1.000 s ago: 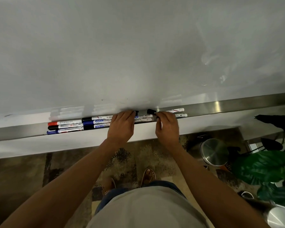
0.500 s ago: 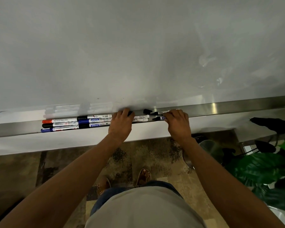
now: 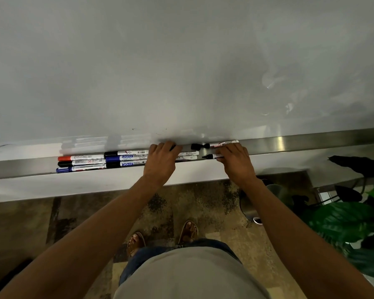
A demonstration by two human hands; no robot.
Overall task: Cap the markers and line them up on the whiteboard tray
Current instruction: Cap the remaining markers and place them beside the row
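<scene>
A long metal whiteboard tray [image 3: 289, 143] runs across below the whiteboard. At its left lie three capped markers, red [image 3: 80, 157], black [image 3: 82, 162] and blue [image 3: 80, 168], with three more capped markers [image 3: 127, 158] beside them. My left hand [image 3: 162, 162] curls its fingers over the markers in the middle of the tray; their white barrels [image 3: 188, 155] stick out to its right. A loose black cap [image 3: 195, 146] lies by an uncapped marker [image 3: 224, 144] at the back. My right hand [image 3: 235, 162] pinches the barrel of a second uncapped marker [image 3: 208, 156] at the front.
Below the tray is a white ledge [image 3: 52, 186], then patterned floor with my sandalled feet [image 3: 188, 231]. A steel bin [image 3: 248, 208] stands behind my right forearm. A large-leaved green plant [image 3: 343, 223] fills the lower right.
My right hand has slid rightward along the tray, uncovering the loose cap and the two uncapped marker tips. My left hand stays over the middle markers.
</scene>
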